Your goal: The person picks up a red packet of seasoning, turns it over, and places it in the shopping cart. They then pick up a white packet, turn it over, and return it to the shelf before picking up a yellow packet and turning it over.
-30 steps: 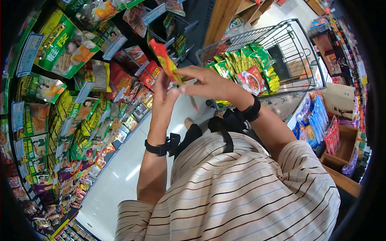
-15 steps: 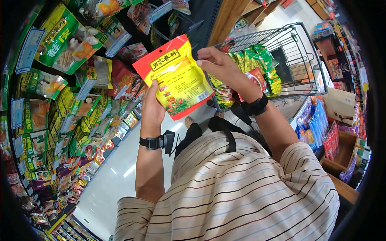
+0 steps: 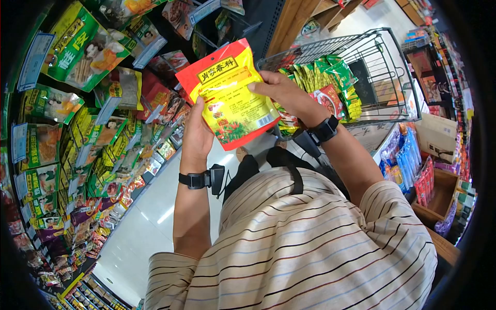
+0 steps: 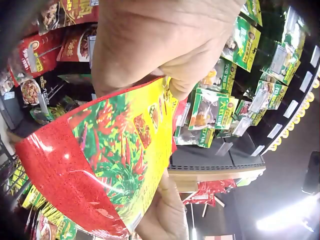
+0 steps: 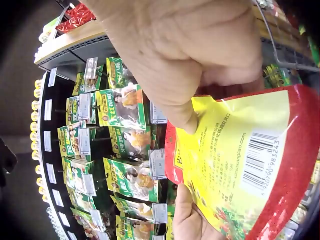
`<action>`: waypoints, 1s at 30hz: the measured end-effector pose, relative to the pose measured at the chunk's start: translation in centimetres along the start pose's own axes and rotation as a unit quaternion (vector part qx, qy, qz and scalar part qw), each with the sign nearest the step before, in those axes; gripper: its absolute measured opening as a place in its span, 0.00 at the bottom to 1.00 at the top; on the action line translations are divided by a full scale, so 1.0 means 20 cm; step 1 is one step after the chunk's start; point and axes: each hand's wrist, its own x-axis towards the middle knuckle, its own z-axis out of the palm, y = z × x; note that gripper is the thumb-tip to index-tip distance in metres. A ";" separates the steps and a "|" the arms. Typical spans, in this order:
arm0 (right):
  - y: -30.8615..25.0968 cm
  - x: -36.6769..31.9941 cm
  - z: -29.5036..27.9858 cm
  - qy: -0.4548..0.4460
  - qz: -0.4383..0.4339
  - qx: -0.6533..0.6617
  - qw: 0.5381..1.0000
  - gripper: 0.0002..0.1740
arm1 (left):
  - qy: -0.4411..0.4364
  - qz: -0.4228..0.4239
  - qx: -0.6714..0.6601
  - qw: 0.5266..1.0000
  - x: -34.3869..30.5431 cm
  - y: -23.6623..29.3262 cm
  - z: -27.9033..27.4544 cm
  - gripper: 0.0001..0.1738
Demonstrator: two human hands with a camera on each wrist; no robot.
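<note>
A red and yellow seasoning packet (image 3: 235, 101) is held up in front of the chest, its printed back facing me. My left hand (image 3: 197, 135) grips its left edge, thumb on the front and fingers behind. On the right edge, my right hand (image 3: 289, 95) pinches the packet with the thumb pressed on the yellow face. The left wrist view shows the packet's red lower edge and chili picture (image 4: 115, 145) beneath the left hand (image 4: 165, 40). A barcode (image 5: 261, 160) shows on the packet in the right wrist view, below the right hand (image 5: 190, 55).
Hanging rows of green and yellow packets (image 3: 85, 54) with price tags fill the shelf at left. A wire shopping cart (image 3: 382, 77) holding several green and red packets (image 3: 330, 77) stands ahead right. A wooden bin (image 3: 439, 191) and blue packs (image 3: 405, 155) are at right.
The packet was edge-on and blurred between both hands, then turned its back face toward me. My right hand, off its right edge half a second ago, now pinches that edge.
</note>
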 end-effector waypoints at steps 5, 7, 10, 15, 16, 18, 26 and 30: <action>0.01 -0.01 0.00 0.017 -0.004 -0.002 1.000 0.23 | -0.011 0.021 0.047 0.999 -0.03 0.02 0.01 0.26; 0.00 -0.02 0.01 0.023 -0.007 0.002 1.000 0.23 | -0.024 0.035 0.090 0.995 -0.04 0.02 -0.02 0.26; -0.01 -0.03 0.02 0.027 -0.010 0.002 1.000 0.23 | -0.001 0.017 0.138 0.990 -0.07 0.05 -0.05 0.23; -0.01 -0.03 0.03 0.037 -0.012 -0.029 0.999 0.23 | 0.092 0.081 0.221 0.968 -0.10 0.07 -0.08 0.18; -0.01 -0.02 0.03 0.037 -0.011 -0.034 0.999 0.23 | 0.118 0.090 0.238 0.960 -0.10 0.07 -0.10 0.16; 0.00 -0.02 0.04 0.040 -0.010 -0.047 0.998 0.22 | 0.139 0.108 0.248 0.953 -0.11 0.09 -0.11 0.15; -0.01 0.01 0.07 0.066 -0.011 -0.053 0.996 0.20 | 0.133 0.203 0.381 0.892 -0.14 0.12 0.04 0.17; -0.05 -0.01 0.11 0.050 -0.040 -0.058 0.996 0.19 | 0.096 0.162 0.382 0.905 -0.13 0.10 0.11 0.17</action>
